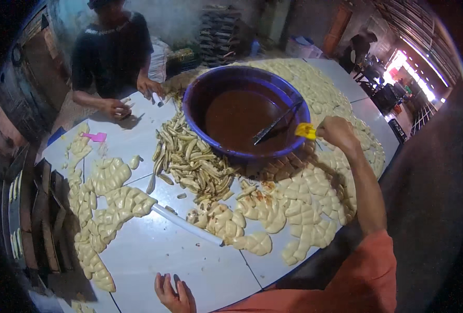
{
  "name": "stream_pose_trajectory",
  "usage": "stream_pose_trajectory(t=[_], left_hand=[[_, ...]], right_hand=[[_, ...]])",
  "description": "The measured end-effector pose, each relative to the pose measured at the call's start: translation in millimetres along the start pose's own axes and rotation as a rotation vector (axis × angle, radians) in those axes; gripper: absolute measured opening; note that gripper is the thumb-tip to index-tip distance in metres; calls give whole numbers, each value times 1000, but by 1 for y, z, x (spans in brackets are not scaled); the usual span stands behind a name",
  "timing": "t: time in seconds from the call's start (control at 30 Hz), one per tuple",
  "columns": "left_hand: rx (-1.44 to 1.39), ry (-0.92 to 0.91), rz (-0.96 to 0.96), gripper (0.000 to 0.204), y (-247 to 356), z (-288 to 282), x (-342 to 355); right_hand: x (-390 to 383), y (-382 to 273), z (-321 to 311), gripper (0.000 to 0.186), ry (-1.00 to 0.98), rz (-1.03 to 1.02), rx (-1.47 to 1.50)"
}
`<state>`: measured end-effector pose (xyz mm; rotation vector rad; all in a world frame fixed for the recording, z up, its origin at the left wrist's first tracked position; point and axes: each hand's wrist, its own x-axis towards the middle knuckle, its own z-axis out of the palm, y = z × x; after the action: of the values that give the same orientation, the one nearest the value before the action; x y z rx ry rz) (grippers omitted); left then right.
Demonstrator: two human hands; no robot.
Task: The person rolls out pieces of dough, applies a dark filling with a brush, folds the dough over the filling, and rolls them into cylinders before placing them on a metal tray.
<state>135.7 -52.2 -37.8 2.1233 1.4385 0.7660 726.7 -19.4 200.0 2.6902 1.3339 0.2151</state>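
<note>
My right hand [338, 133] is closed around a yellow plastic scraper [305, 131], held at the right rim of a large purple-blue basin [194, 124]. Thick brown filling [236, 112] lies in the basin, with a dark long-handled utensil [273, 128] leaning in it. My left hand [173, 295] rests at the table's near edge, fingers apart, holding nothing. Pale dough pieces [309, 208] cover the table's right side, some in front of the basin smeared with brown. Cut banana strips [190, 161] are heaped left of the basin. A white rod [187, 224] lies between the dough patches.
Across the white tiled table [163, 261], a person in a dark shirt [111, 55] works with both hands at the far left edge. More dough [101, 208] and a pink scraper [94, 136] lie on the left. Stacked dark trays [33, 219] stand beside the table. Another person bends over at the far right.
</note>
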Motion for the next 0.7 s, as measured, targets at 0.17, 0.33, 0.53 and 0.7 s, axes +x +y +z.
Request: stream_pose_trajectory(t=[0.17, 0.33, 0.53, 0.7], left_hand=[[-150, 19, -139, 40, -5, 0, 0], [-218, 28, -163, 35, -21, 9, -1], [-177, -11, -54, 35, -3, -12, 9], [-268, 25, -54, 34, -12, -3, 6]], right_hand=[[-33, -109, 3, 26, -54, -86, 100], [-13, -191, -8, 26, 66, -108, 317], [-50, -166, 30, 17, 281, -200, -25], [-118, -155, 17, 24, 256, -187, -158]])
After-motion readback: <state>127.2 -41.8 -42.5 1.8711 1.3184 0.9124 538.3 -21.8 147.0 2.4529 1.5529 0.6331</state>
